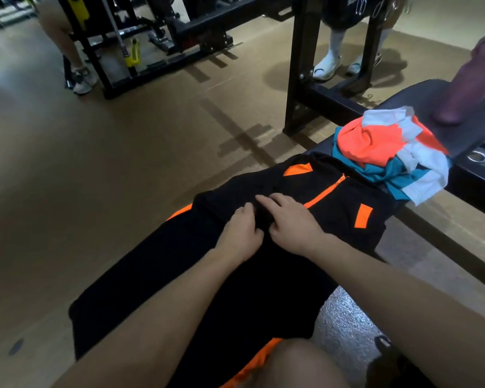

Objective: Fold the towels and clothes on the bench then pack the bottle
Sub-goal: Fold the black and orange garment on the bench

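A black jacket with orange trim [333, 203] lies spread along the padded bench [471, 130], its orange zipper [326, 191] running diagonally across the chest and one dark panel hanging over the bench's left side. Both hands rest on its middle, side by side. The left hand [240, 233], a ring on one finger, has its fingers curled down into the fabric, seemingly pinching a fold. The right hand [293, 222] lies with fingers bent, the tips pressing the cloth and the thumb tucked against it; whether it actually grips is hard to tell. Just beyond the jacket, touching its collar end, sits a crumpled heap of orange, teal and white clothing [392, 152]. Farther along the bench stands a purplish bottle [471, 79], upright and tilted by the lens. A black rack frame [303, 63] stands on the brown floor [123, 152] beside the bench.
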`<state>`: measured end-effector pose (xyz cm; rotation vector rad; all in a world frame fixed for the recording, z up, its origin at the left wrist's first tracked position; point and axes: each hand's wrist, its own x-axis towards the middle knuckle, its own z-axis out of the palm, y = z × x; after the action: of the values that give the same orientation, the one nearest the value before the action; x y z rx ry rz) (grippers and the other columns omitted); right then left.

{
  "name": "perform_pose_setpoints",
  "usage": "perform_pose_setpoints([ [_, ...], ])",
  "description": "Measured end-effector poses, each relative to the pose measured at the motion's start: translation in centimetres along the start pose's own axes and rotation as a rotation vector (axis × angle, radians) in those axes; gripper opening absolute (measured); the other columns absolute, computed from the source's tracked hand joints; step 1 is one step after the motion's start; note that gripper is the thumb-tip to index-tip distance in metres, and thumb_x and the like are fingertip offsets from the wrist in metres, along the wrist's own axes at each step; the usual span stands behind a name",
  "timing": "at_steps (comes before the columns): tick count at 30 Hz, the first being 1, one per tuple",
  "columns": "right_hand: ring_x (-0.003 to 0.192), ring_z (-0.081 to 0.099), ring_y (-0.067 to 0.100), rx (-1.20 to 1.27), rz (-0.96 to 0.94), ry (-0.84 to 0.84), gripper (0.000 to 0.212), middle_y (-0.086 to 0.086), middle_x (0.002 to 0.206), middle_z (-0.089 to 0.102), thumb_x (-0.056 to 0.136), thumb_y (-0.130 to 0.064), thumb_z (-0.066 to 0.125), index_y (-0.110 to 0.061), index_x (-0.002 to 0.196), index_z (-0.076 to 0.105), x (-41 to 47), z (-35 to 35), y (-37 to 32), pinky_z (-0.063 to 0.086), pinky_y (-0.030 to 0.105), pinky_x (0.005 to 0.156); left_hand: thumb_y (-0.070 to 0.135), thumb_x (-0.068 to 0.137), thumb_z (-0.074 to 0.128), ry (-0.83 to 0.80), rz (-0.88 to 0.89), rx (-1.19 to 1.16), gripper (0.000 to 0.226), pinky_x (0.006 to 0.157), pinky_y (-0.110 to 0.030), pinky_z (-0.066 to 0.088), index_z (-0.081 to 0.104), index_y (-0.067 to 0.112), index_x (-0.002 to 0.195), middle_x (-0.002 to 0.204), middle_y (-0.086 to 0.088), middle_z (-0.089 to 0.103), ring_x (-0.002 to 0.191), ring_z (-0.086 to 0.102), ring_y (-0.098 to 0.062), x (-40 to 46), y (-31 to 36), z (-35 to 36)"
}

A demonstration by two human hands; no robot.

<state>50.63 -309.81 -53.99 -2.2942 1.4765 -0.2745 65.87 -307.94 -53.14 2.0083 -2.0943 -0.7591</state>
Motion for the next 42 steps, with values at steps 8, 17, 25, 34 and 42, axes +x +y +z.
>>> perform_pose_setpoints([
  [8, 0.141, 0.037, 0.026, -0.031, 0.039, -0.089, 0.064, 0.006, 0.148, 0.045, 0.098, -0.025, 0.048, -0.034, 0.157, 0.026, -0.9, 0.4, -1.2, 0.031, 0.039, 0.116, 0.036, 0.097, 0.047, 0.116, 0.245, 0.509, 0.034, 0.080, -0.036, 0.048, 0.052, 0.021, 0.127, 0.124, -0.007, 0.053, 0.104, 0.055, -0.024, -3.3, -3.4, -0.8],
  [17, 0.128, 0.047, 0.024, -0.210, 0.065, -0.116, 0.035, 0.001, 0.127, 0.061, 0.091, -0.026, 0.054, -0.020, 0.124, 0.063, -1.1, 0.0, -3.2, 0.032, 0.039, 0.114, 0.033, 0.103, 0.045, -0.055, 0.344, 0.068, 0.030, 0.092, -0.036, 0.052, 0.056, 0.026, 0.130, 0.120, 0.007, 0.057, 0.108, 0.056, -0.009, -5.0, -3.3, -0.8],
  [25, 0.142, 0.030, 0.031, -0.270, 0.037, -0.172, 0.061, 0.012, 0.147, 0.042, 0.091, -0.025, 0.058, -0.017, 0.148, 0.038, -3.6, -0.2, -8.0, 0.025, 0.043, 0.120, 0.039, 0.103, 0.046, 0.150, 0.021, 0.003, 0.027, 0.088, -0.029, 0.051, 0.053, 0.029, 0.127, 0.120, 0.007, 0.056, 0.104, 0.057, -0.008, -11.7, -10.5, -3.1],
  [34, 0.129, 0.043, 0.029, 0.080, -0.149, -0.367, 0.059, 0.009, 0.141, 0.046, 0.093, -0.023, 0.054, -0.017, 0.150, 0.039, -8.3, 4.8, -22.7, 0.045, 0.046, 0.105, 0.053, 0.086, 0.069, 0.344, -0.792, -0.356, 0.092, 0.116, -0.052, 0.030, 0.018, 0.019, 0.154, 0.156, -0.022, 0.022, 0.141, 0.030, -0.042, -21.4, -20.5, -3.6],
  [42, 0.152, 0.007, 0.032, -0.185, -0.331, -0.456, 0.068, 0.011, 0.166, 0.009, 0.099, -0.043, 0.048, -0.024, 0.158, 0.021, -15.2, 12.5, -25.5, 0.012, 0.045, 0.124, 0.076, 0.091, 0.042, 0.058, -0.953, -1.207, 0.067, 0.097, -0.046, 0.051, 0.060, 0.017, 0.118, 0.120, -0.008, 0.064, 0.111, 0.061, -0.028, -28.2, -24.3, -1.1],
])
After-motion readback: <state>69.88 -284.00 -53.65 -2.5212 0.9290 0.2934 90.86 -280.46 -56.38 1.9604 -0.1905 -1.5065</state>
